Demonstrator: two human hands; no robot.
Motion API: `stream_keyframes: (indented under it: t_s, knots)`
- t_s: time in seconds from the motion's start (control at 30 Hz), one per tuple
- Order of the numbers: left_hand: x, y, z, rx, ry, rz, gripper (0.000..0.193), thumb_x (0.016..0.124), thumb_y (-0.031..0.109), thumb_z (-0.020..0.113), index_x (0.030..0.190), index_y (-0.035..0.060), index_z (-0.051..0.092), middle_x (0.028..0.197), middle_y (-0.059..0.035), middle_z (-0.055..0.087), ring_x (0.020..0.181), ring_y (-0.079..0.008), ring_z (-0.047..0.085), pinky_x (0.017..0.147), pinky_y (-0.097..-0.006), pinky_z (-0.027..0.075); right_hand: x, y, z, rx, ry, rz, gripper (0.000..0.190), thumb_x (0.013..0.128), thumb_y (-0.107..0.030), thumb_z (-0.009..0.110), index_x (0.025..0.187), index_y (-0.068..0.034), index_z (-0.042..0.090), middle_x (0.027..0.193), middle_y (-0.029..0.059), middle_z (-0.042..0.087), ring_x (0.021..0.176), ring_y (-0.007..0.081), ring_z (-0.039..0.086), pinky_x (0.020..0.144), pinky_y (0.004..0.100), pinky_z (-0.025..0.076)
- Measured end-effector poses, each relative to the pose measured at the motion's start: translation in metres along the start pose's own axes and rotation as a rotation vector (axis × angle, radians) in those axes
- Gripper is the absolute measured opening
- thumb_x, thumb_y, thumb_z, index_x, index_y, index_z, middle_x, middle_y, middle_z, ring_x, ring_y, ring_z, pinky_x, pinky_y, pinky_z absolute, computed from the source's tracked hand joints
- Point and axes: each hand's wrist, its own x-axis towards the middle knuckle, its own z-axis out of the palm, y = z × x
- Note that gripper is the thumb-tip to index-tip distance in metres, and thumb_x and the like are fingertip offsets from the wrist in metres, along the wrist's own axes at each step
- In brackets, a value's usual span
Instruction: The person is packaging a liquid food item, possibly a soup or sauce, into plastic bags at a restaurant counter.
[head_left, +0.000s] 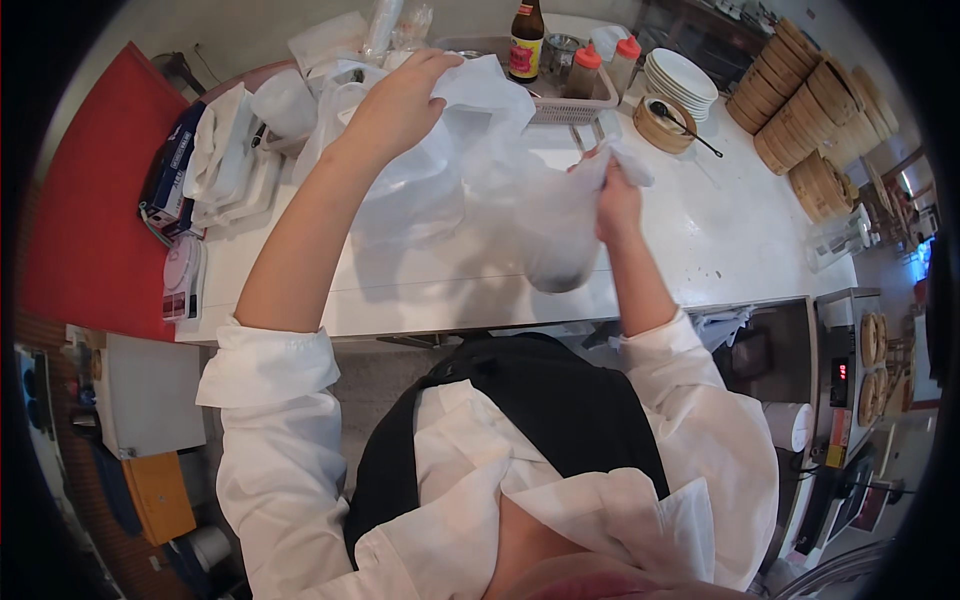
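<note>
My right hand grips the gathered top of a thin plastic bag over the white counter. The bag is blurred, and something round and dark-bottomed shows through its lower end. My left hand reaches to the back, over a larger white plastic bag that stands on the counter. Its fingers lie beside a raised white flap; whether they pinch it is hard to see. What the larger bag contains is mostly hidden by the film and my left forearm.
Behind stand a plastic basket with a brown bottle and red-capped squeeze bottles. Stacked plates, a bamboo steamer with a black spoon, and steamer stacks are right. Foil box and scale sit left.
</note>
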Motion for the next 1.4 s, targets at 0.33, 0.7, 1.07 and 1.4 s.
stream_keyframes:
  t_s: [0.33, 0.7, 1.07, 1.4]
  knots:
    - [0.002, 0.000, 0.006, -0.121, -0.079, 0.028, 0.053, 0.069, -0.001, 0.053, 0.118, 0.0149, 0.039, 0.120, -0.0058, 0.041, 0.071, -0.0158, 0.048, 0.067, -0.0255, 0.042, 0.001, -0.144, -0.002, 0.387, -0.842, -0.324, 0.019, 0.081, -0.021, 0.034, 0.069, -0.008, 0.039, 0.055, 0.0000, 0.036, 0.054, 0.0134, 0.036, 0.065, 0.0300, 0.036]
    - [-0.024, 0.037, -0.016, -0.845, -0.280, -0.216, 0.058, 0.065, -0.003, 0.041, 0.121, 0.0090, 0.038, 0.121, -0.0003, 0.040, 0.056, -0.0045, 0.041, 0.057, -0.0185, 0.040, 0.007, -0.106, 0.053, 0.574, -0.767, -0.225, 0.021, 0.084, -0.020, 0.032, 0.064, -0.013, 0.034, 0.053, -0.0037, 0.022, 0.052, 0.0102, 0.024, 0.063, 0.0274, 0.029]
    - [-0.061, 0.062, -0.007, -0.893, -0.152, -0.290, 0.061, 0.066, -0.006, 0.048, 0.124, 0.0058, 0.033, 0.108, 0.0009, 0.046, 0.053, -0.0020, 0.033, 0.051, -0.0150, 0.033, 0.017, -0.051, 0.098, 0.530, 0.080, -0.237, 0.022, 0.088, -0.021, 0.031, 0.084, -0.006, 0.046, 0.068, 0.0010, 0.047, 0.069, 0.0139, 0.047, 0.067, 0.0298, 0.040]
    - [-0.032, 0.053, 0.033, -0.914, 0.071, -0.506, 0.061, 0.069, 0.002, 0.058, 0.124, 0.0047, 0.032, 0.091, -0.0031, 0.053, 0.062, -0.0058, 0.048, 0.054, -0.0201, 0.041, 0.027, 0.029, 0.109, -0.117, 0.126, -0.273, 0.022, 0.082, -0.016, 0.042, 0.097, -0.001, 0.049, 0.084, 0.0064, 0.054, 0.075, 0.0154, 0.051, 0.064, 0.0289, 0.040]
